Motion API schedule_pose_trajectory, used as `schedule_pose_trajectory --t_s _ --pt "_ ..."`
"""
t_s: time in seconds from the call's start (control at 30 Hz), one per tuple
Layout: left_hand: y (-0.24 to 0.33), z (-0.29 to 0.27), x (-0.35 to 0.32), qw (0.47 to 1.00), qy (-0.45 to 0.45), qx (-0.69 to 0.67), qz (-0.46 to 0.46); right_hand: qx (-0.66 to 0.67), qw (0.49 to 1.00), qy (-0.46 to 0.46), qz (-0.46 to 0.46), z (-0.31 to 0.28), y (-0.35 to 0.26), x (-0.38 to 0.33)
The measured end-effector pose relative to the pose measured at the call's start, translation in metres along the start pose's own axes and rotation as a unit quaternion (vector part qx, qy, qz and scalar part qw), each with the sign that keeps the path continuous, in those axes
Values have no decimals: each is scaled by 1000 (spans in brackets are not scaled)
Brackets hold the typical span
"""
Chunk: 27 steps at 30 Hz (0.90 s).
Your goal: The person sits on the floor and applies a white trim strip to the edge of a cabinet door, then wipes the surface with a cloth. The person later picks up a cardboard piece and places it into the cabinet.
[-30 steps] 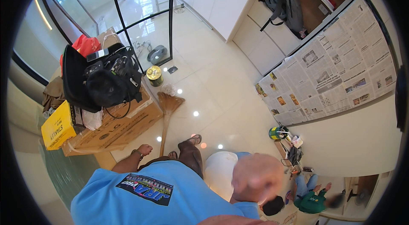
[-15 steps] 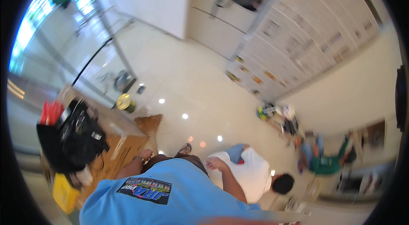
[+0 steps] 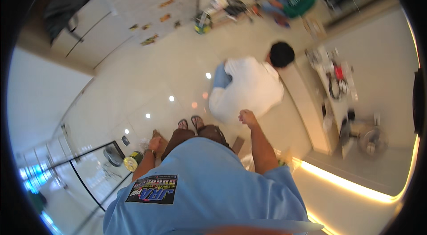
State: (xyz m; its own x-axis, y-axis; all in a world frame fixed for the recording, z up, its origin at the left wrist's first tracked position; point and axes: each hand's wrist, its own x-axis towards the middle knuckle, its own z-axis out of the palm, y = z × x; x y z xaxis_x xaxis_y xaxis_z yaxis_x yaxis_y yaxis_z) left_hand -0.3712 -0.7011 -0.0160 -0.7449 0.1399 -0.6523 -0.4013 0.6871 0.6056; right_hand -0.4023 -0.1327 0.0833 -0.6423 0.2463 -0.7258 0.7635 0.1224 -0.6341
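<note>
My left hand (image 3: 154, 143) hangs low beside my brown shorts, with a band on the wrist. Its fingers are blurred, and nothing in it can be made out. A yellow-and-dark round container (image 3: 132, 162) stands on the floor near that forearm. My right hand (image 3: 246, 117) is raised in front of me, its fingers curled in and no object visible in them. In the picture it lies at the lower edge of the white shirt of a crouching person (image 3: 251, 88); whether it touches the shirt cannot be told.
Another person in green (image 3: 300, 1) sits at the far right near a pile of tools (image 3: 227, 8). On the right are a long counter (image 3: 304, 101) with items on it, a fan (image 3: 372, 140) and a lit strip (image 3: 351, 184). A black-framed glass panel (image 3: 89, 177) is at lower left.
My view and body have turned to the right. The crouching person now appears ahead, and the cardboard box with black bags has left the view. My right hand's fingers look more curled.
</note>
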Motion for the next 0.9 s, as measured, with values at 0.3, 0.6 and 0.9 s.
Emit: schedule_pose_trajectory --t_s 0.3,0.6,0.9 --pt "64 -81 36 958 -32 -174 -225 43 983 42 176 45 172 -148" --pt "131 -44 56 974 -115 -69 -181 170 964 92 185 69 257 -186" --pt "216 43 63 980 -180 57 -67 284 921 205 168 28 287 -213"
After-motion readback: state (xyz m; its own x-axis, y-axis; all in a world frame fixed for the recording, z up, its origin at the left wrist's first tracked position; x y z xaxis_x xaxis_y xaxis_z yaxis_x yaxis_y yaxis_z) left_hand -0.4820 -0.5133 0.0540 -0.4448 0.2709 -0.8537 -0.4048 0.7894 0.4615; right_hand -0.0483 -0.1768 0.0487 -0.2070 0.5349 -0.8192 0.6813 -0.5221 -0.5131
